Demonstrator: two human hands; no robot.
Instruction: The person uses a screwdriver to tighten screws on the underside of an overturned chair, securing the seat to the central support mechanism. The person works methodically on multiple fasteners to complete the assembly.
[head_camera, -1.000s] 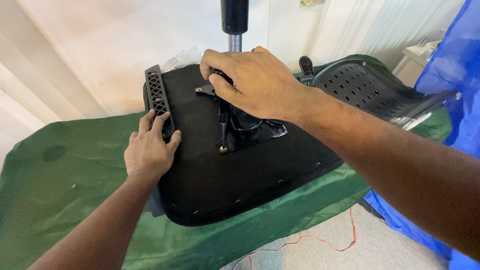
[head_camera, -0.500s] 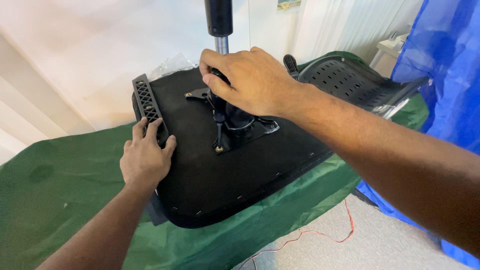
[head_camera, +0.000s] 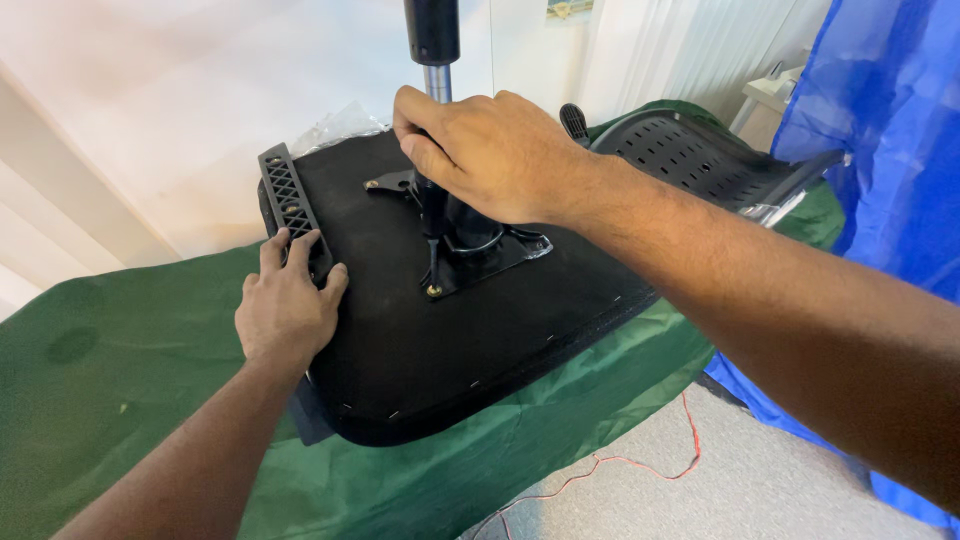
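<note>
A black office chair seat (head_camera: 480, 340) lies upside down on a green cloth (head_camera: 120, 400). A black metal mounting plate (head_camera: 490, 250) is fixed at its middle, and a gas cylinder (head_camera: 432, 50) rises from it, black above and silver below. My right hand (head_camera: 490, 155) is closed around the base of that cylinder, just above the plate. My left hand (head_camera: 285, 305) lies flat on the seat's left edge, fingers touching a black lattice armrest part (head_camera: 290, 205).
A perforated black chair back (head_camera: 690, 160) sticks out at the right. Blue plastic sheeting (head_camera: 880, 130) hangs at the far right. A thin red wire (head_camera: 610, 465) runs over the grey floor below. White walls stand behind, with crinkled clear plastic (head_camera: 335, 128) near the seat.
The view has shifted slightly, so the seat sits a little more to the left. Both hands keep their places on the cylinder base and the seat edge.
</note>
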